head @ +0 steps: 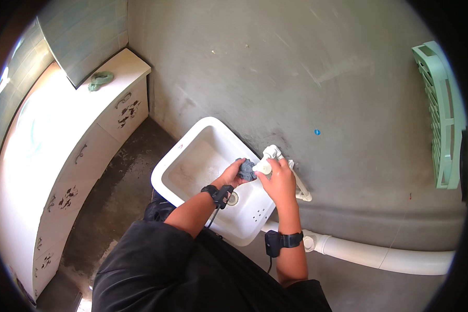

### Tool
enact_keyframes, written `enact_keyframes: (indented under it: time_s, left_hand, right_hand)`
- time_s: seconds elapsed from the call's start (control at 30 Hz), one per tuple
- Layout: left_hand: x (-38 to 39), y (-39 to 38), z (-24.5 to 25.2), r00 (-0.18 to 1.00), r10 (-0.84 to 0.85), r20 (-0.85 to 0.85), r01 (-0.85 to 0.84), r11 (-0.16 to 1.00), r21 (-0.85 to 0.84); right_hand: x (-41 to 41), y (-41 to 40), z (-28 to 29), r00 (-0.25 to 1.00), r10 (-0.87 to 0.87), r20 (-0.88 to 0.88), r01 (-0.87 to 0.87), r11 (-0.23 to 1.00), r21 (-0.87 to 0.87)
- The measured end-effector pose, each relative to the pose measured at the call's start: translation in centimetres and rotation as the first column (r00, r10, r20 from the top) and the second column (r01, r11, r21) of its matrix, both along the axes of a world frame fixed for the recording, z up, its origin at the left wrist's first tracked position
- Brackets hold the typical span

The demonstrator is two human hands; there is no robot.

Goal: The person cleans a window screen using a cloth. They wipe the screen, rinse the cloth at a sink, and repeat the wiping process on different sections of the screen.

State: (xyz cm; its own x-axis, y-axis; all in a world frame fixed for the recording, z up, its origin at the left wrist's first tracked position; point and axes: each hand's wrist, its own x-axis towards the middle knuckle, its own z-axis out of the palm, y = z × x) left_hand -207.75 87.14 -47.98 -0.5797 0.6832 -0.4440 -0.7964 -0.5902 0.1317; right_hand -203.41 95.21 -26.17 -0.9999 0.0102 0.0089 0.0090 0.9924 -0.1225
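Over a white sink basin (171, 159), my left hand (231, 174) holds a crumpled grey-blue cloth (247, 170) close under the spout of a white plastic tap (263, 167). My right hand (280, 181) has its thumb and fingers on the tap, near its handle side. Whether water runs from the spout cannot be made out. Below my left wrist, the round drain (232, 199) shows in the basin's floor. Dark straps with small boxes sit on both my wrists.
White pipes (303, 189) run down the grey wall (296, 70) beside the tap. A thick white pipe (374, 252) lies along the wall's foot. Left stands a cabinet (93, 156) with a green plastic bag (100, 80) on top. A green plastic rack (440, 117) is at far right.
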Motion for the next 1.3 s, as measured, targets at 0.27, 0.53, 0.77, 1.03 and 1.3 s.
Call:
enact_keyframes:
  time_s: [0.27,0.53,0.77,1.03,1.3]
  left_hand:
    - [-0.2,-0.6,-0.2,0.999,0.018,0.049,-0.018,1.000,-0.003]
    - [-0.3,0.0,-1.4,0.997,0.004,0.078,0.003,0.995,-0.101]
    - [-0.9,0.8,-1.7,0.997,0.051,0.066,-0.051,0.999,0.004]
    - [-1.3,0.5,-2.4,0.997,-0.053,-0.061,0.044,0.989,-0.144]
    - [0.0,0.0,-1.6,0.830,-0.412,-0.377,0.241,0.873,-0.424]
  right_hand:
    - [-0.5,-1.9,-3.5,0.891,-0.443,-0.103,0.455,0.868,0.197]
    - [-0.6,2.1,2.2,0.986,0.160,0.055,-0.163,0.986,0.041]
    - [-1.4,1.3,1.4,0.922,0.329,0.204,-0.373,0.896,0.241]
    - [0.2,1.8,-1.5,0.976,0.173,0.129,-0.197,0.958,0.209]
    - [6.7,3.5,-15.7,0.731,-0.581,0.357,0.485,0.074,-0.872]
